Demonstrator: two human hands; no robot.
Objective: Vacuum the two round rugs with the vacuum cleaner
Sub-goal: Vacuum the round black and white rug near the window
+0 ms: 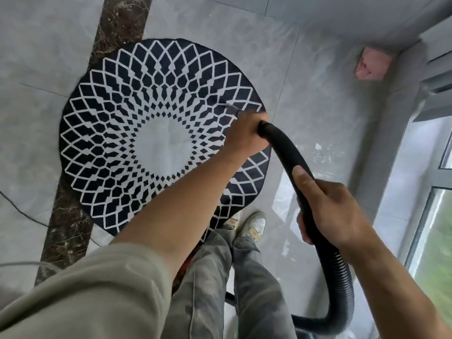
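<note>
A round rug (122, 133), dark navy with a white diamond lattice and a pale centre, lies on the grey tiled floor. My left hand (244, 135) grips the front end of the black vacuum hose (283, 152) over the rug's right part; a thin, blurred nozzle tip (232, 108) pokes out past the fingers. My right hand (327, 209) is curled round the hose further back. Behind that hand the hose turns ribbed (342, 277) and loops down to the floor at the bottom. Only one rug is in view, and the vacuum body is hidden.
A dark marble strip (73, 228) runs under the rug's left side. A thin black cable (22, 211) crosses the floor at left. My shoes (254, 223) stand at the rug's near edge. A window (430, 216) and wall stand right, a pink patch (371, 67) in the corner.
</note>
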